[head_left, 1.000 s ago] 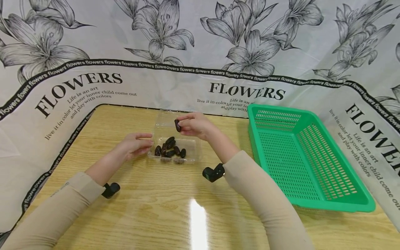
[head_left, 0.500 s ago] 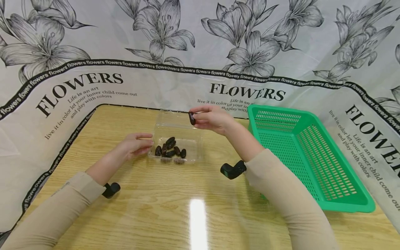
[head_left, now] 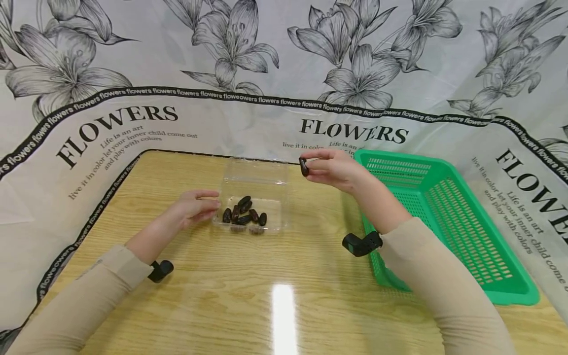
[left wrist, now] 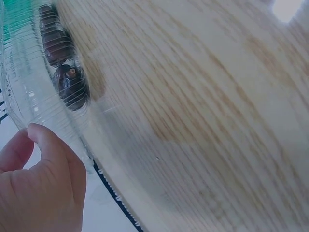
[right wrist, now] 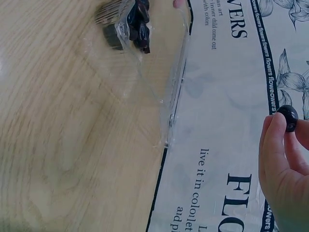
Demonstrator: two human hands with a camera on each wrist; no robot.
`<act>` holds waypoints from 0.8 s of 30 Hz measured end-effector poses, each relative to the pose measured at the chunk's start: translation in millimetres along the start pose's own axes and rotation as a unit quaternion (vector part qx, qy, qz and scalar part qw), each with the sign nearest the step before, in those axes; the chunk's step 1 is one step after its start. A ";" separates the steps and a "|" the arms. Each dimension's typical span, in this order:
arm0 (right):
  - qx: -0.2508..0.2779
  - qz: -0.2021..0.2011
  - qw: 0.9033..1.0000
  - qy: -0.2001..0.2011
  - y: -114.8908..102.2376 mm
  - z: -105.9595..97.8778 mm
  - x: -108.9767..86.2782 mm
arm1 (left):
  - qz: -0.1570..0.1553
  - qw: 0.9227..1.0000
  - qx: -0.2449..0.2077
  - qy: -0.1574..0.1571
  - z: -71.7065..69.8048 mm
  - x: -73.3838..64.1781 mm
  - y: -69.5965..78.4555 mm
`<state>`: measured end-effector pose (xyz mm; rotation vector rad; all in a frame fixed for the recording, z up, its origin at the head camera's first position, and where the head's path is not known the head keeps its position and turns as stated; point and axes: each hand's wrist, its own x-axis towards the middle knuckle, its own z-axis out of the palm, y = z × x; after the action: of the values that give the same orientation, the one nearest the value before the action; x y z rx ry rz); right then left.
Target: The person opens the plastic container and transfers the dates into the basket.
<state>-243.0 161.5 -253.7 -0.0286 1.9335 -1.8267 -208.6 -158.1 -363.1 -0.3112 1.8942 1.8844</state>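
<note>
My right hand (head_left: 335, 170) pinches a dark brown date (head_left: 303, 166) by its fingertips, held up between a clear plastic box (head_left: 255, 185) and a green basket (head_left: 426, 190). The right wrist view also shows that date (right wrist: 288, 117) at the fingertips. With its lid raised at the back, the box stands on the table, and several dates (head_left: 244, 220) lie inside. My left hand (head_left: 195, 207) is at the box's left side; in the left wrist view the thumb and finger of this hand (left wrist: 43, 179) pinch the clear wall's edge.
The slotted green basket stands at the right of the wooden table (head_left: 213, 291). A white flower-printed cloth (head_left: 248, 125) rises behind the table and along both sides. Black wrist cameras (head_left: 361, 244) hang below both forearms.
My right hand has carried the date right, from above the box toward the green basket. The left hand has stayed at the box's left side, and the dates in the box have not moved.
</note>
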 end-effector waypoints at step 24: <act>0.121 0.028 0.989 0.075 24.9 -119.6 -43.4 | -0.005 1.000 -0.011 0.001 -0.7 5.1 -4.0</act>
<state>-238.9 290.6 -263.6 0.2474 1.7751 -2.0638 -211.4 -158.1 -369.1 -0.3290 1.8714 1.9008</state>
